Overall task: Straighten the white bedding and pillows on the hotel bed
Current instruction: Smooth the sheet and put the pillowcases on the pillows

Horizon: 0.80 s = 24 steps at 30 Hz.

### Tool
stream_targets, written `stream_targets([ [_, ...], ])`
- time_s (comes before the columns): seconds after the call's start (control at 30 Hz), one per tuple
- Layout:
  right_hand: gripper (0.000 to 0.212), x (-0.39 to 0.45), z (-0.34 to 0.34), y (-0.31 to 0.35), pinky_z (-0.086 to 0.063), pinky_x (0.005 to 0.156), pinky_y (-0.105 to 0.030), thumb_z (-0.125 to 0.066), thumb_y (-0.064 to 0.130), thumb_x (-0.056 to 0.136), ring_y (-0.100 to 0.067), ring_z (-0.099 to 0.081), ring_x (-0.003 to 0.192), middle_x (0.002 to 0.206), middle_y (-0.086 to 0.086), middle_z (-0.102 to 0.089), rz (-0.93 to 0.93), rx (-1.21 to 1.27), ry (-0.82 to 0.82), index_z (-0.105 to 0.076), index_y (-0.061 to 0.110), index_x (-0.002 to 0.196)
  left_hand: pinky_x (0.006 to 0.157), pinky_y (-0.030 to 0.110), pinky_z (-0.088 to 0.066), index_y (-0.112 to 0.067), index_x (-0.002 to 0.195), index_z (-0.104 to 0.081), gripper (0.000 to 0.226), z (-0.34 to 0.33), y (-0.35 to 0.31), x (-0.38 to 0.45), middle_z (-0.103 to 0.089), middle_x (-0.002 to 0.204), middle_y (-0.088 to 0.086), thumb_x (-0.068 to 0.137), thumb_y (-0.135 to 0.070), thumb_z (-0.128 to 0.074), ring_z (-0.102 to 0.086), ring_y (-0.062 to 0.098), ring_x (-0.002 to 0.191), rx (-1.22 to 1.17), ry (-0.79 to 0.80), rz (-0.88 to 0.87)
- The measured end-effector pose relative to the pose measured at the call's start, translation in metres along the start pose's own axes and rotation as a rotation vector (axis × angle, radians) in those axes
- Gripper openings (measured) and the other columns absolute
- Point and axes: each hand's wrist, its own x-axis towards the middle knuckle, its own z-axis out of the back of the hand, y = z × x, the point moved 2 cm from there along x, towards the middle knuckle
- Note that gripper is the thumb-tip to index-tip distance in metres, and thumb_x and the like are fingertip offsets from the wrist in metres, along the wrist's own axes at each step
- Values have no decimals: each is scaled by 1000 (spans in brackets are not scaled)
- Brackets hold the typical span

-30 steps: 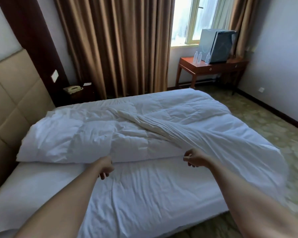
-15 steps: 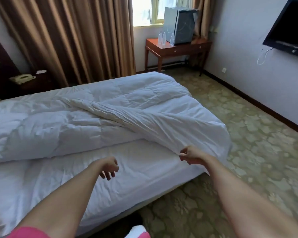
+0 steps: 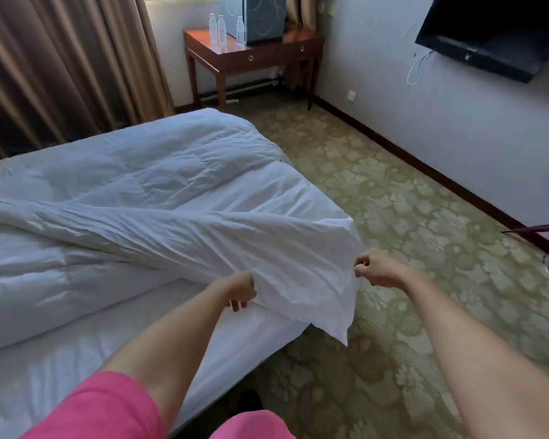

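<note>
A white duvet (image 3: 159,198) lies bunched and folded back across the bed, its near corner lifted and hanging off the bed's foot corner. My left hand (image 3: 240,291) grips the duvet's edge from below, fingers curled under the fabric. My right hand (image 3: 376,269) pinches the same edge further right, near the hanging corner. The white fitted sheet (image 3: 76,350) on the mattress lies bare along the near side. No pillows are in view.
A wooden desk (image 3: 251,57) with water bottles and a small fridge stands by the window. Brown curtains (image 3: 61,68) hang behind the bed. A wall-mounted TV (image 3: 488,30) is at the right. Patterned carpet (image 3: 409,201) runs between bed and wall.
My view has swung right toward the bed's foot. My left hand, empty before, has taken hold of the duvet edge. My right hand has carried the edge toward the foot corner.
</note>
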Motion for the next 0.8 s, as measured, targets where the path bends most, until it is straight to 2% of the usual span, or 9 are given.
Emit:
stream_targets([
  [0.13,20,49,17,-26,-45,54,-23,-52,9,92,-15,-53,53,71,-5,-60,-9,19,55,-69,5,83,57,29,-51,0,107,-59,29,22,-21,37,-74,95,11,95,-17,-39,-67,22,65,-17,-11,61],
  [0.23,22,91,29,-31,-41,49,-21,-48,8,94,-15,-52,53,66,-3,-56,22,12,135,-66,8,83,55,27,-49,-3,104,-57,24,31,-15,53,-72,89,9,94,-16,-40,-66,21,62,-80,-26,153],
  [0.37,25,148,53,-31,-46,57,-27,-42,2,93,-18,-48,57,69,-3,-51,111,36,160,-60,11,78,60,28,-52,-3,107,-59,26,16,-11,66,-71,87,7,94,-18,-42,-67,20,61,-230,-36,326],
  [0.47,29,188,80,-37,-48,59,-30,-39,0,92,-19,-47,57,68,-2,-48,202,65,147,-58,13,73,58,28,-54,-5,108,-56,22,-7,-33,76,-72,90,7,94,-16,-44,-69,20,64,-303,-23,439],
  [0.63,21,241,118,-61,-48,51,-25,-43,10,93,-17,-55,56,72,-6,-56,264,-90,245,-61,15,84,58,25,-50,-7,109,-57,21,-26,-101,100,-69,84,4,94,-17,-46,-66,19,63,-442,-48,440],
  [0.73,18,262,142,-53,-44,45,-18,-46,9,93,-14,-56,54,70,-6,-60,357,-150,306,-63,12,89,54,22,-47,-8,103,-59,18,-16,-136,112,-68,82,4,94,-16,-45,-65,19,61,-541,-100,440],
  [0.8,19,277,155,-39,-43,47,-20,-47,8,92,-15,-58,53,69,-7,-61,423,-167,340,-65,12,87,54,22,-47,-9,102,-57,17,0,-148,117,-67,82,4,95,-14,-43,-64,18,60,-593,-128,464],
])
